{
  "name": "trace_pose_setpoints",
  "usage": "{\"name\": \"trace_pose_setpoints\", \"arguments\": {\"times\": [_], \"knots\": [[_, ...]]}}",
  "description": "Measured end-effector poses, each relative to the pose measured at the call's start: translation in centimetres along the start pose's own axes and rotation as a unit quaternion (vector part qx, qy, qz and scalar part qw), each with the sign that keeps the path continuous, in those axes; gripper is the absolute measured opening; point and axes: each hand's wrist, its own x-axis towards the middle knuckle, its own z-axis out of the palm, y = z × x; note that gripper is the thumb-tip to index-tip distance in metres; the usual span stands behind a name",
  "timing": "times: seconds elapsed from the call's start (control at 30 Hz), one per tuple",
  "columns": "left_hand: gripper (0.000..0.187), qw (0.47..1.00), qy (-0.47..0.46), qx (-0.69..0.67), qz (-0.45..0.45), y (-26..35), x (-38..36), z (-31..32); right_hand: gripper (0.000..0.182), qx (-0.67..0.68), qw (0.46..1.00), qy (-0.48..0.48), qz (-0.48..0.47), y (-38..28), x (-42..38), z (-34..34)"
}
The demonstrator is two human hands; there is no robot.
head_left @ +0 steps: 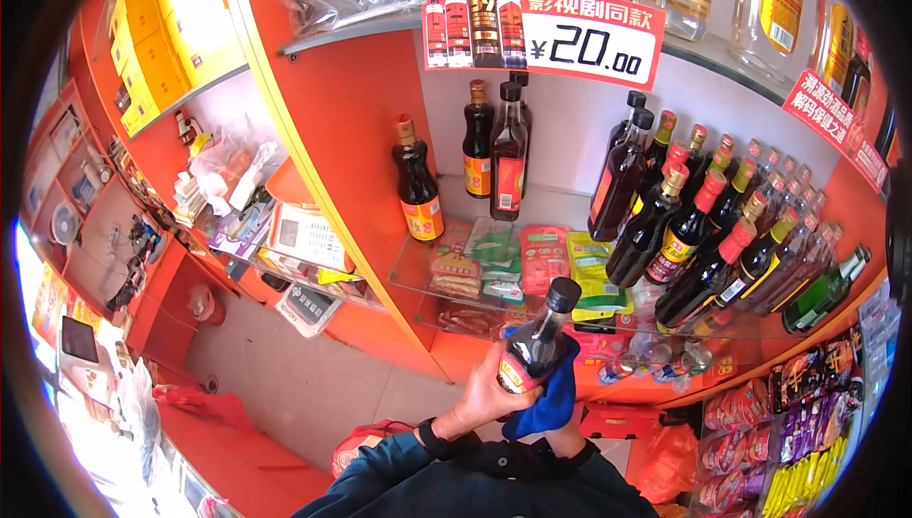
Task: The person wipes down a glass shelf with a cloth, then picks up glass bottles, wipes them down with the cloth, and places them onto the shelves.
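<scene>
My left hand [486, 393] is wrapped around a dark sauce bottle [541, 339] with a black cap and a red-and-yellow label. The bottle tilts in front of my chest. A blue cloth [553, 399] lies against its right side and lower part. My right hand [566, 440] is at the cloth, with its fingers mostly hidden under it; only the wrist and a bit of the hand show. Beyond the bottle is a glass shelf [560, 204], where several similar dark bottles [665, 223] stand grouped on the right.
Three bottles [415, 181] stand at the shelf's left, behind flat food packets [494, 257]. A price sign [570, 38] hangs from the upper shelf. An orange upright panel [332, 128] is on the left. Packaged snacks [760, 423] hang at lower right.
</scene>
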Motion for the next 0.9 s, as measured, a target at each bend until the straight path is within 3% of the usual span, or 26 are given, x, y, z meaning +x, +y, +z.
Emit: {"name": "trace_pose_setpoints", "arguments": {"times": [0.07,0.17,0.23,0.3,0.37,0.47,0.6,0.67,0.9], "knots": [[0.076,1.0,0.013,-0.004,-0.005,-0.2,0.2,0.4,0.056,-0.013,0.999,0.031,0.029,0.2,-0.8,0.3],[0.078,1.0,0.031,-0.003,0.003,-0.2,0.5,0.4,0.053,0.072,0.996,0.011,0.058,-0.2,-1.3,1.0],[0.079,0.999,0.036,0.002,0.017,0.1,0.8,0.4,0.052,0.061,0.995,0.005,0.073,1.5,-1.7,-0.4],[0.071,1.0,0.015,0.004,0.01,0.6,0.8,0.3,0.052,0.049,0.995,-0.002,0.089,2.1,-1.9,-1.2],[0.071,1.0,0.018,0.007,0.008,1.0,0.9,0.4,0.051,-0.086,0.99,-0.033,0.102,1.4,-1.9,-1.0],[0.074,0.999,0.038,0.006,0.031,1.1,1.3,0.8,0.05,-0.177,0.976,-0.068,0.109,1.7,-1.2,-1.4],[0.076,0.994,0.083,-0.044,0.05,2.4,2.0,1.3,0.05,-0.17,0.972,-0.101,0.128,0.9,-1.1,-0.8],[0.076,0.993,0.096,-0.036,0.063,2.6,2.2,1.5,0.05,-0.281,0.953,-0.103,0.044,-0.7,-1.0,-0.4],[0.074,0.989,0.122,-0.01,0.082,2.1,2.2,2.5,0.046,-0.178,0.978,-0.052,0.092,-2.6,-0.6,0.6]]}}
